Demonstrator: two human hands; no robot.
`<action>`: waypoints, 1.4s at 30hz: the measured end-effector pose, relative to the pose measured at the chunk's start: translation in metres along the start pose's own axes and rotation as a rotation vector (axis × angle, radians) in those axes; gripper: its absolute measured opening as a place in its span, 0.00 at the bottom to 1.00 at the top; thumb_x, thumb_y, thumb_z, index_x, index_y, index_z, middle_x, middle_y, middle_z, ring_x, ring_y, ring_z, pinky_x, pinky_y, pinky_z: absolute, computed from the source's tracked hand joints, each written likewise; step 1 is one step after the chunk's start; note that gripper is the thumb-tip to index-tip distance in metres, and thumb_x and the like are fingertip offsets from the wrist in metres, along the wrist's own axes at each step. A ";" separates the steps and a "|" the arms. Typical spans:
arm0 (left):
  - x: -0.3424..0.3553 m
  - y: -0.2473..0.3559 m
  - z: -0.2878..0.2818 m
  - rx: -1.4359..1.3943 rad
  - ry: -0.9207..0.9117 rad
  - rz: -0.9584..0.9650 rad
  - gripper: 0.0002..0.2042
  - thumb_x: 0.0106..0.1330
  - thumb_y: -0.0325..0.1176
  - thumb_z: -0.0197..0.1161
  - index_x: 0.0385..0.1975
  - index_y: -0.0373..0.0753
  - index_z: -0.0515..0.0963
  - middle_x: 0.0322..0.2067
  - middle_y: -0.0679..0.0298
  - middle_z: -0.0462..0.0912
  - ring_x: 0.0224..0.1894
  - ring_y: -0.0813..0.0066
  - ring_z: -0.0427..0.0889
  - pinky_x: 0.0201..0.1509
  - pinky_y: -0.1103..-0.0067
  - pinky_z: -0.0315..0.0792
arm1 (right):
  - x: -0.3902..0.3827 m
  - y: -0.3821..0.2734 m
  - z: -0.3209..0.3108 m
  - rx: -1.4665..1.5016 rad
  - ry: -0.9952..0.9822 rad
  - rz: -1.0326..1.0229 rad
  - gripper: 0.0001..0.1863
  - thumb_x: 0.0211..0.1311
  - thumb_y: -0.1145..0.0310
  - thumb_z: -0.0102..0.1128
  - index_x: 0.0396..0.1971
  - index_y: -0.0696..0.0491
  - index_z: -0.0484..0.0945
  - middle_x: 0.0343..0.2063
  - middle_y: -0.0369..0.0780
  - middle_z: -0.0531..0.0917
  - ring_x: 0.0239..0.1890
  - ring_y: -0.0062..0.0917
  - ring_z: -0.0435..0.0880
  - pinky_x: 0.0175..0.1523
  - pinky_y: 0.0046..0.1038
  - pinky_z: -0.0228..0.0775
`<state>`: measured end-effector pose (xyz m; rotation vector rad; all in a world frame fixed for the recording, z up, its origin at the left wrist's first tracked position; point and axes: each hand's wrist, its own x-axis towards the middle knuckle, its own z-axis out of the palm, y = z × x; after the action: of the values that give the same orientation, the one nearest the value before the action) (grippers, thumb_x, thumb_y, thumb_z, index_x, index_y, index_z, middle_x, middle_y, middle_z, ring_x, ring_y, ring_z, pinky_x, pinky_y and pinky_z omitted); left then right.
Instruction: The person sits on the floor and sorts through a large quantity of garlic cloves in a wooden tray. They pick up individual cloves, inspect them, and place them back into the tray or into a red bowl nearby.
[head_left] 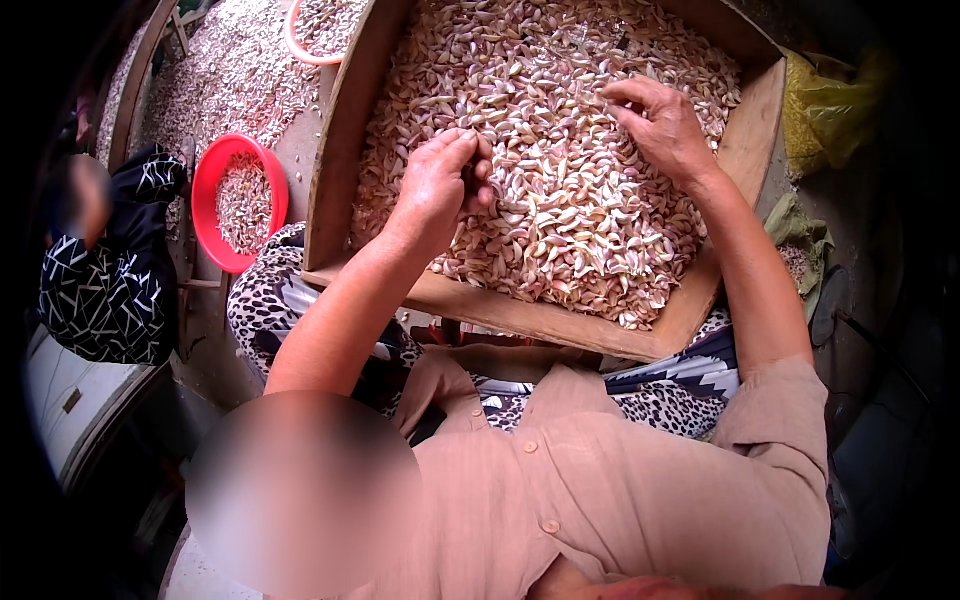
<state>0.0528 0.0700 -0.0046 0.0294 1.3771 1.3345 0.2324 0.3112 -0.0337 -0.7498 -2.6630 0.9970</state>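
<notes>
A wooden tray (520, 312) full of loose garlic cloves (560, 215) lies in front of me, its near edge by my lap. Over the left part of the cloves is my left hand (440, 180), its fingers curled in and thumb pressed to them. Whatever it may hold is hidden. My right hand (662, 125) hovers above the cloves toward the tray's right side. Its thumb and forefinger reach leftward, a little apart, and nothing shows between them.
A red basin (204, 205) with cloves stands left of the tray, and another basin (300, 48) is beyond it. More cloves (235, 70) spread at the far left. A person in dark patterned clothes (110, 300) sits at left. A yellow bag (815, 115) lies right of the tray.
</notes>
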 end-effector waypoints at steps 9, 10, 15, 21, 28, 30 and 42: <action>0.000 -0.005 0.005 0.073 -0.015 0.020 0.11 0.79 0.36 0.49 0.36 0.40 0.75 0.25 0.69 0.75 0.20 0.80 0.75 0.23 0.85 0.70 | 0.006 -0.006 0.025 -0.210 -0.084 -0.056 0.10 0.61 0.69 0.63 0.42 0.51 0.84 0.41 0.39 0.85 0.47 0.35 0.83 0.54 0.38 0.76; 0.000 -0.005 0.003 0.064 -0.021 0.022 0.11 0.79 0.36 0.49 0.36 0.40 0.75 0.25 0.69 0.75 0.20 0.80 0.75 0.23 0.85 0.70 | 0.006 -0.004 0.026 -0.197 -0.081 -0.020 0.10 0.60 0.68 0.64 0.42 0.51 0.84 0.41 0.39 0.85 0.46 0.36 0.84 0.53 0.38 0.77; -0.002 0.001 0.001 0.065 -0.020 0.043 0.11 0.79 0.36 0.49 0.36 0.40 0.75 0.25 0.69 0.76 0.20 0.80 0.76 0.21 0.85 0.69 | 0.005 0.008 0.019 -0.077 -0.089 0.114 0.11 0.57 0.67 0.66 0.38 0.54 0.86 0.38 0.42 0.89 0.41 0.33 0.88 0.50 0.32 0.78; 0.003 0.001 -0.008 0.127 0.005 0.097 0.11 0.79 0.36 0.48 0.36 0.39 0.75 0.26 0.68 0.76 0.22 0.79 0.78 0.23 0.84 0.70 | 0.009 0.010 -0.003 -0.069 -0.105 0.079 0.10 0.63 0.66 0.64 0.38 0.57 0.83 0.32 0.40 0.88 0.35 0.23 0.84 0.45 0.29 0.75; 0.001 -0.005 -0.015 0.064 0.019 0.103 0.11 0.78 0.36 0.50 0.36 0.39 0.76 0.27 0.69 0.77 0.22 0.79 0.78 0.25 0.83 0.72 | -0.013 -0.002 -0.023 0.042 -0.195 -0.007 0.11 0.64 0.65 0.62 0.35 0.58 0.82 0.23 0.41 0.82 0.27 0.26 0.79 0.37 0.33 0.72; -0.001 -0.006 -0.018 0.094 0.022 0.093 0.11 0.79 0.36 0.49 0.37 0.39 0.76 0.27 0.69 0.76 0.24 0.79 0.77 0.27 0.83 0.72 | -0.022 0.002 -0.028 0.025 -0.217 -0.004 0.11 0.63 0.65 0.62 0.34 0.59 0.81 0.23 0.42 0.82 0.26 0.25 0.79 0.37 0.32 0.72; -0.005 -0.019 -0.025 0.206 0.047 0.050 0.11 0.79 0.37 0.49 0.38 0.41 0.76 0.25 0.69 0.76 0.22 0.80 0.75 0.25 0.84 0.69 | -0.058 0.012 -0.024 -0.109 -0.246 -0.091 0.11 0.51 0.68 0.62 0.34 0.55 0.85 0.36 0.43 0.86 0.41 0.39 0.85 0.50 0.36 0.77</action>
<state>0.0491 0.0431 -0.0216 0.1736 1.5583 1.2358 0.2951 0.3018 -0.0237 -0.5507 -2.9521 0.9849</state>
